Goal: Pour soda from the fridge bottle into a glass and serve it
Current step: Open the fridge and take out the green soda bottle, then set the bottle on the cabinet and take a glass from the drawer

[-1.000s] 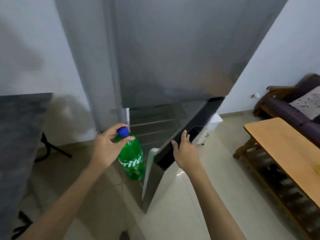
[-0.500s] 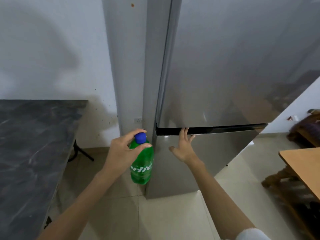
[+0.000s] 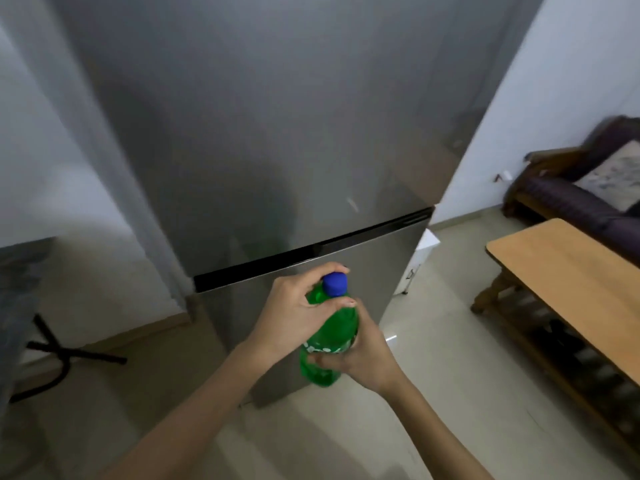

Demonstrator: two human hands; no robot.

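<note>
Hands gripped the green bottle (image 3: 330, 336); left hand (image 3: 294, 315) clamped its shoulder, right hand (image 3: 360, 358) its body; fridge (image 3: 277, 133) shut.

Both of your forearms extend forward and up from the lower edge of the view, converging at the centre, with bare wrists. Your left hand (image 3: 294, 315) is uppermost, palm turned toward the right, its fingers (image 3: 330, 270) curled over the top and the thumb closing from the near side, wrapped tight around the bottle (image 3: 329, 341) at its neck. Your right hand (image 3: 360, 358) sits directly below and touching the left, wrist bent slightly, fingers closed around the body of the same bottle from the right side.
</note>
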